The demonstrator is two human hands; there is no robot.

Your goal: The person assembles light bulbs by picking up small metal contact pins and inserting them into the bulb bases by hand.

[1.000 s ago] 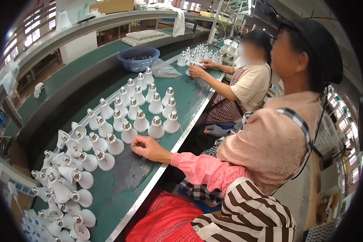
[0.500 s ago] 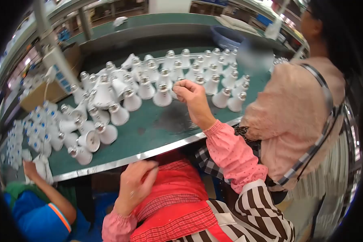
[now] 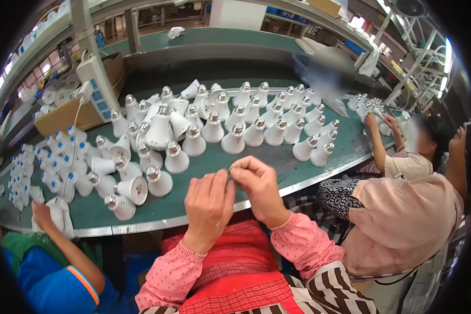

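Observation:
My left hand (image 3: 209,209) and my right hand (image 3: 260,189) meet fingertip to fingertip above the near part of the green bench (image 3: 193,196). Both are closed in a pinch; whatever sits between the fingertips is too small and covered to name. Just beyond them stand white light bulbs (image 3: 233,140) with silver screw caps, mostly upright in loose rows. Left of my hands, another bulb (image 3: 159,182) stands upright. A bulb lying on its side (image 3: 133,190) shows its round base.
White bulbs with blue tips (image 3: 63,166) crowd the left end. A cardboard box (image 3: 63,118) and a socket strip (image 3: 95,91) stand behind. A co-worker's hand (image 3: 42,215) rests by a white cloth at left; co-workers sit at right. A blue basin (image 3: 301,65) is at the back.
My right hand has drawn back from the bulb rows, and my left hand has risen to meet it. The view has shifted, showing more of the right side; the co-worker at right leans lower.

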